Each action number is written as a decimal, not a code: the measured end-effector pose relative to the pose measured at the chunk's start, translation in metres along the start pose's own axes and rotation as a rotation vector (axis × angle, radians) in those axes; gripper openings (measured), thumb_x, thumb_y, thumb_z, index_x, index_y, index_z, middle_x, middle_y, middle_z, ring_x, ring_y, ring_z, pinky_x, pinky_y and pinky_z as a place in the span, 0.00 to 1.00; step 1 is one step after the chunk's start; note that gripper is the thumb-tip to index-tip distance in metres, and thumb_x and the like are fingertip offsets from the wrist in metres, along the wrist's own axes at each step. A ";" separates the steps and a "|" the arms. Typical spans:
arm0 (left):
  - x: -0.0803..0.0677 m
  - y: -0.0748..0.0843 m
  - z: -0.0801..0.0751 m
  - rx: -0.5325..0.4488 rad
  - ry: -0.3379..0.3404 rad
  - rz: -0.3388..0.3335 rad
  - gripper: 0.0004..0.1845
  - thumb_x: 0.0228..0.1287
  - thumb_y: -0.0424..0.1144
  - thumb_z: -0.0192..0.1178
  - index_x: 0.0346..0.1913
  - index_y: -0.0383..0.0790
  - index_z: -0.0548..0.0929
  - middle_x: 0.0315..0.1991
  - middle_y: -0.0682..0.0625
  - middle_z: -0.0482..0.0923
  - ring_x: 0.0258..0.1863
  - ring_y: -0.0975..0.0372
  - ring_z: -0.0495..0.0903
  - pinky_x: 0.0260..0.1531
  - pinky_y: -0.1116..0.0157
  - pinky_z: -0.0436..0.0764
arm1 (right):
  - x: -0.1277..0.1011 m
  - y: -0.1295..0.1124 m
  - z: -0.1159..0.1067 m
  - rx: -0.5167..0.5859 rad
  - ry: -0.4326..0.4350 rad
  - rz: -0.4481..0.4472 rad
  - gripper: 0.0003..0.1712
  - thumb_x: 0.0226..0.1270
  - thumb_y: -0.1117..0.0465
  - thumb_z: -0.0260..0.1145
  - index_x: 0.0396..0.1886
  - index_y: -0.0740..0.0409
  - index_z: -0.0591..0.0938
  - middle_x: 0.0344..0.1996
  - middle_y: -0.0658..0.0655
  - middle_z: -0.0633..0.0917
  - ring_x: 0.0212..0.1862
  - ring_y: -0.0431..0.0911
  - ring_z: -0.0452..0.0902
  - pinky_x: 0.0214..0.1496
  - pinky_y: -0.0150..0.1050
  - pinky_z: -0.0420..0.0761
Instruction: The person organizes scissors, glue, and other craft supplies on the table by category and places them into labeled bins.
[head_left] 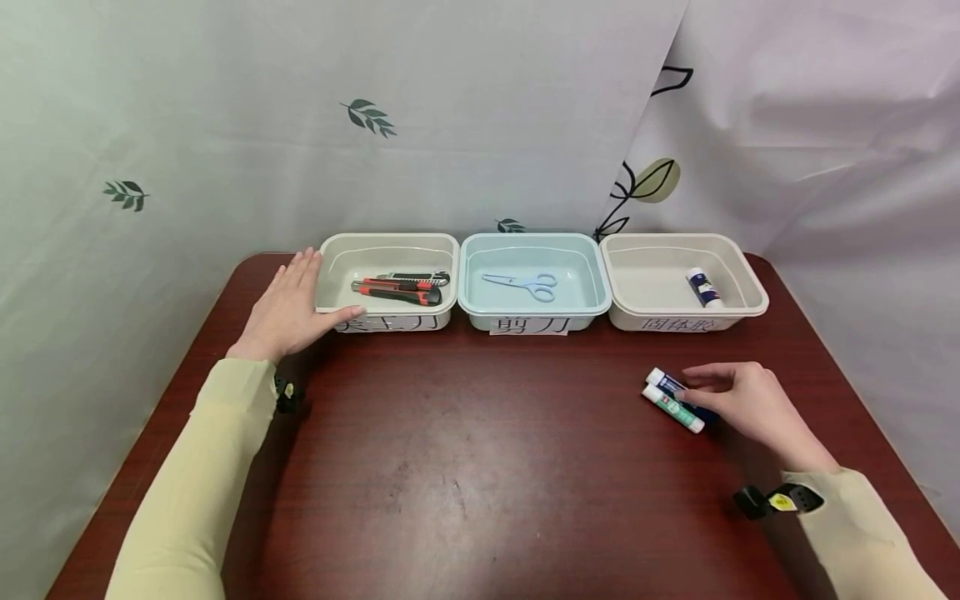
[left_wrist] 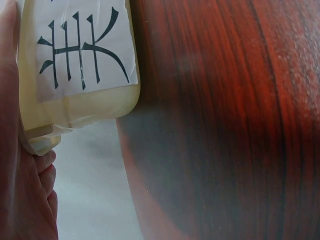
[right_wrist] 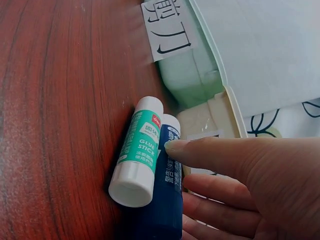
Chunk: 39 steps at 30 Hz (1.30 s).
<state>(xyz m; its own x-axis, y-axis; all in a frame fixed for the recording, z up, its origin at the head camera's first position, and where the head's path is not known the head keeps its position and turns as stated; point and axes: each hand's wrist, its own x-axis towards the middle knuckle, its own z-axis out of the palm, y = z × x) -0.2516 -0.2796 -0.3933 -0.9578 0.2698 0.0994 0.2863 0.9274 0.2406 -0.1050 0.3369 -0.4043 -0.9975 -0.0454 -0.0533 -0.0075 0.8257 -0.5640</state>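
Observation:
My left hand [head_left: 288, 304] rests at the left end of the cream bin [head_left: 450, 250] of utility knives, thumb along its front rim and fingers extended by its side. Inside lie red-and-black utility knives [head_left: 401, 293] and a dark one. At the right, my right hand [head_left: 750, 408] grips a dark blue glue stick [right_wrist: 167, 200], thumb on its label and fingers along its far side. Against it lies a green glue stick [right_wrist: 142, 145] with white ends, slanted on the table. The blue stick's rear end is partly hidden by the hand in the head view.
Light blue scissors [head_left: 536, 285] lie in the middle blue bin [head_left: 600, 283]. The right cream bin [head_left: 753, 287] holds another glue stick [head_left: 703, 287]. All three labelled bins stand side by side along the back of the dark red table [head_left: 465, 467], before a patterned curtain [head_left: 450, 167].

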 end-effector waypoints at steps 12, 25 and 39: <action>0.001 0.000 0.000 -0.003 0.000 -0.004 0.65 0.62 0.75 0.56 0.80 0.28 0.42 0.80 0.32 0.40 0.80 0.45 0.38 0.77 0.52 0.36 | 0.003 0.000 0.001 0.004 -0.011 -0.033 0.23 0.60 0.57 0.79 0.51 0.66 0.88 0.35 0.57 0.90 0.39 0.46 0.88 0.36 0.25 0.79; 0.001 0.000 0.001 0.009 0.006 0.000 0.64 0.62 0.75 0.56 0.80 0.28 0.42 0.80 0.32 0.40 0.80 0.45 0.39 0.77 0.52 0.37 | 0.005 -0.001 0.003 0.014 -0.034 -0.030 0.19 0.60 0.60 0.78 0.48 0.66 0.89 0.33 0.56 0.90 0.35 0.45 0.86 0.32 0.30 0.81; 0.001 -0.001 0.002 0.006 0.003 0.001 0.64 0.62 0.75 0.55 0.80 0.28 0.42 0.80 0.32 0.40 0.80 0.45 0.38 0.77 0.52 0.37 | 0.005 0.000 0.004 0.016 -0.039 -0.021 0.19 0.60 0.59 0.79 0.49 0.65 0.89 0.33 0.56 0.90 0.35 0.44 0.86 0.32 0.31 0.81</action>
<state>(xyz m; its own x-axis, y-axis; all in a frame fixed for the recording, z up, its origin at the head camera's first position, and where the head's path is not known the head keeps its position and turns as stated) -0.2527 -0.2796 -0.3950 -0.9575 0.2699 0.1021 0.2868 0.9289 0.2343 -0.1100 0.3347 -0.4081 -0.9937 -0.0851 -0.0734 -0.0270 0.8151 -0.5787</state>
